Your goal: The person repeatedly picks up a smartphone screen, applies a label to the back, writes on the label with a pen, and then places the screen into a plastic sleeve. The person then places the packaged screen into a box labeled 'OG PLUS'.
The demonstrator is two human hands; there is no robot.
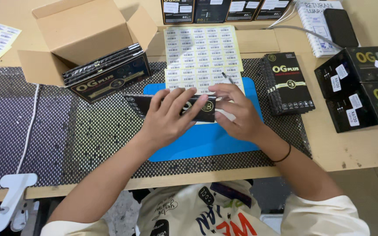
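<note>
Left hand [169,116] and right hand [236,111] clasp flat black rectangular packet [197,108] over blue mat [206,140]; best kept level, fingers closed on both ends.

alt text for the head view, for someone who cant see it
Both hands, left hand and right hand, hold a flat black packet over a blue mat. Barcode sticker sheets lie behind it, an open cardboard box to the left, a stack of black packets to the right.

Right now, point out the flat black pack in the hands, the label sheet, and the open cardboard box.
flat black pack [204,110], head view, its right half
label sheet [203,52], head view, middle
open cardboard box [86,32], head view, inner wall
</note>
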